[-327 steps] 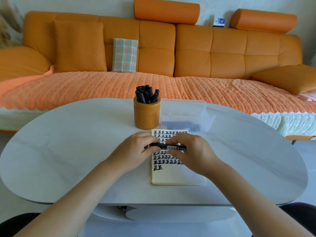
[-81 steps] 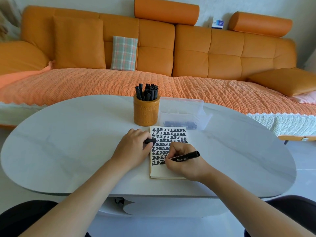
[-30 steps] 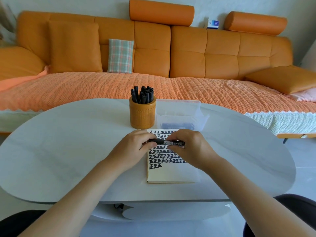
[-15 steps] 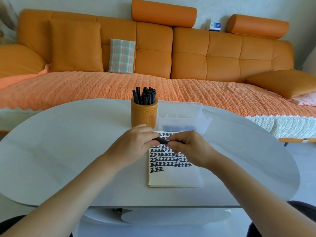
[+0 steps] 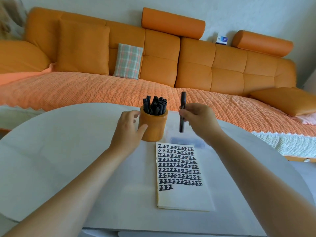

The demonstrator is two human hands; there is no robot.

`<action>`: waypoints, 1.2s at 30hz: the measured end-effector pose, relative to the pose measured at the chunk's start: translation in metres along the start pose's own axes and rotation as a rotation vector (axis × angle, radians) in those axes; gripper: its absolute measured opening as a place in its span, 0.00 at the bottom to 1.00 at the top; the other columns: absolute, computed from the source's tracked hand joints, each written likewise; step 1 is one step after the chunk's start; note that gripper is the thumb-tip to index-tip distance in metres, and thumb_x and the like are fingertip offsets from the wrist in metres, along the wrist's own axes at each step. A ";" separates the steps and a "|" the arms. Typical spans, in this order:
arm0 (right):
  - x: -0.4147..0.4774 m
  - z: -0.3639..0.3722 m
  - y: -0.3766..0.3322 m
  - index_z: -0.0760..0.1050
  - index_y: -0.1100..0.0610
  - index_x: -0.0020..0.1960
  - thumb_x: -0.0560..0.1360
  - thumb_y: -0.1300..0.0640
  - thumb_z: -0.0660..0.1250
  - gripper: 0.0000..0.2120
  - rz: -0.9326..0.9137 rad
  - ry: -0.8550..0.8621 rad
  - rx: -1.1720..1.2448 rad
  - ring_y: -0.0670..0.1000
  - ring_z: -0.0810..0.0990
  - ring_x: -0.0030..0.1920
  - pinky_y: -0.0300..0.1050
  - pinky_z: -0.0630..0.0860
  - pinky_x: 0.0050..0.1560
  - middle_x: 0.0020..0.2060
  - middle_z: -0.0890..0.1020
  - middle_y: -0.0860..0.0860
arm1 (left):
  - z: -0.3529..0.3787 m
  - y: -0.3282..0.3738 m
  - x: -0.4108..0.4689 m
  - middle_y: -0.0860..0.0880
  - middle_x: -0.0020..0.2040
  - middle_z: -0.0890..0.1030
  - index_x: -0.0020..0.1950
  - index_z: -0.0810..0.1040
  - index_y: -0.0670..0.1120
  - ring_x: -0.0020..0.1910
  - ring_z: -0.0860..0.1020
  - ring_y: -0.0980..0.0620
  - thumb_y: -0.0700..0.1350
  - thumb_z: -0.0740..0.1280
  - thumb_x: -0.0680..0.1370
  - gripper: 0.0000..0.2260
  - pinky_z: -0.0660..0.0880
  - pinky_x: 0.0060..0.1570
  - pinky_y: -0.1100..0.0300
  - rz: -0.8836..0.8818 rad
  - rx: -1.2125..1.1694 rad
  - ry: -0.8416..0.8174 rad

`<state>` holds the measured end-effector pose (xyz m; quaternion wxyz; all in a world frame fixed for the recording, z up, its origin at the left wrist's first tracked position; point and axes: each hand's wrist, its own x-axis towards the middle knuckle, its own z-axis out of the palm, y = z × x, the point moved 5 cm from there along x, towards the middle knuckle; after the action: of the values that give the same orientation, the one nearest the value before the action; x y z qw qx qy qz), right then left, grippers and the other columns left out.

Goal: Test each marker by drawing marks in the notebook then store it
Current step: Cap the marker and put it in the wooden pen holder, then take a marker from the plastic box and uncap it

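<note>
Marker upright, pinched by right hand fingers, likely bound for storage; left hand fingers wrap holder, steadying it.

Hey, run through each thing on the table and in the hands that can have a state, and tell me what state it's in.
Marker: upright in the air, pinched by the right hand; blurred, looks capped.
Pen holder: upright, full of black markers, gripped by the left hand.
Notebook: open flat, page mostly filled with marks.
Clear box: largely hidden behind the right hand.
</note>
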<state>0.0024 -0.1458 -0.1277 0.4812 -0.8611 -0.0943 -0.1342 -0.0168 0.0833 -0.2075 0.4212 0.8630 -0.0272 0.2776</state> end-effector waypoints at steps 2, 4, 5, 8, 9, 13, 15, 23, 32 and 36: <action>0.016 0.002 -0.006 0.81 0.55 0.51 0.77 0.59 0.70 0.04 0.016 0.059 0.103 0.43 0.85 0.39 0.43 0.80 0.41 0.40 0.85 0.49 | 0.009 -0.011 0.005 0.47 0.71 0.66 0.74 0.62 0.47 0.68 0.69 0.49 0.54 0.65 0.78 0.27 0.72 0.63 0.48 -0.083 0.012 -0.066; 0.031 0.007 -0.010 0.80 0.58 0.54 0.77 0.61 0.69 0.06 0.014 0.089 0.162 0.46 0.86 0.40 0.44 0.82 0.41 0.42 0.86 0.52 | 0.018 -0.016 0.008 0.47 0.75 0.62 0.77 0.57 0.47 0.71 0.66 0.48 0.56 0.62 0.79 0.30 0.69 0.66 0.46 -0.117 0.001 -0.132; 0.037 0.011 -0.012 0.79 0.58 0.55 0.77 0.62 0.69 0.07 0.013 0.098 0.176 0.46 0.86 0.40 0.44 0.83 0.41 0.42 0.86 0.52 | 0.022 -0.017 0.009 0.48 0.75 0.62 0.77 0.56 0.48 0.71 0.66 0.49 0.57 0.61 0.80 0.30 0.69 0.67 0.47 -0.118 -0.012 -0.154; 0.050 0.022 -0.012 0.77 0.58 0.56 0.76 0.64 0.69 0.08 0.017 0.090 0.203 0.48 0.86 0.40 0.45 0.83 0.39 0.42 0.86 0.54 | 0.031 -0.015 0.011 0.48 0.71 0.67 0.76 0.58 0.51 0.69 0.69 0.48 0.57 0.61 0.80 0.27 0.70 0.64 0.50 -0.091 -0.043 -0.180; 0.052 0.026 -0.012 0.77 0.59 0.54 0.76 0.64 0.69 0.08 0.020 0.078 0.215 0.49 0.87 0.40 0.46 0.83 0.40 0.43 0.85 0.55 | 0.033 -0.014 0.012 0.48 0.70 0.68 0.76 0.59 0.51 0.68 0.69 0.48 0.56 0.61 0.79 0.27 0.70 0.64 0.50 -0.090 -0.049 -0.176; 0.056 0.041 -0.005 0.79 0.53 0.49 0.76 0.63 0.70 0.06 0.027 0.004 0.102 0.49 0.86 0.42 0.48 0.82 0.46 0.41 0.86 0.51 | 0.034 -0.015 0.014 0.49 0.71 0.68 0.75 0.59 0.51 0.67 0.71 0.48 0.56 0.63 0.79 0.27 0.70 0.62 0.51 -0.101 -0.066 -0.142; 0.058 0.047 -0.006 0.80 0.52 0.52 0.77 0.59 0.68 0.05 0.013 -0.022 -0.019 0.50 0.84 0.47 0.50 0.81 0.50 0.44 0.85 0.48 | 0.034 -0.017 0.015 0.49 0.71 0.69 0.75 0.60 0.51 0.67 0.71 0.49 0.57 0.64 0.79 0.27 0.71 0.62 0.52 -0.106 -0.070 -0.138; 0.063 0.055 -0.012 0.81 0.47 0.49 0.81 0.47 0.62 0.10 0.052 -0.183 -0.186 0.50 0.72 0.35 0.43 0.69 0.35 0.41 0.81 0.52 | 0.033 -0.018 0.014 0.50 0.71 0.69 0.75 0.60 0.52 0.67 0.71 0.49 0.58 0.64 0.78 0.28 0.72 0.61 0.52 -0.115 -0.046 -0.116; 0.067 0.047 -0.006 0.84 0.56 0.46 0.77 0.29 0.51 0.35 0.190 -0.291 -0.207 0.52 0.77 0.39 0.47 0.68 0.43 0.44 0.83 0.53 | 0.033 -0.019 0.015 0.50 0.70 0.71 0.74 0.61 0.51 0.67 0.72 0.49 0.58 0.64 0.78 0.27 0.74 0.62 0.50 -0.100 -0.038 -0.114; 0.071 0.053 -0.001 0.81 0.58 0.50 0.78 0.39 0.63 0.22 0.249 -0.293 -0.220 0.50 0.76 0.34 0.41 0.67 0.34 0.39 0.81 0.51 | 0.033 -0.020 0.015 0.50 0.71 0.70 0.75 0.61 0.51 0.67 0.72 0.49 0.58 0.64 0.78 0.28 0.74 0.62 0.49 -0.101 -0.037 -0.123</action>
<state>0.0770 -0.0978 -0.1305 0.3782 -0.9238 -0.0408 0.0435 0.0167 0.0743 -0.2303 0.4480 0.8709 -0.0144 0.2018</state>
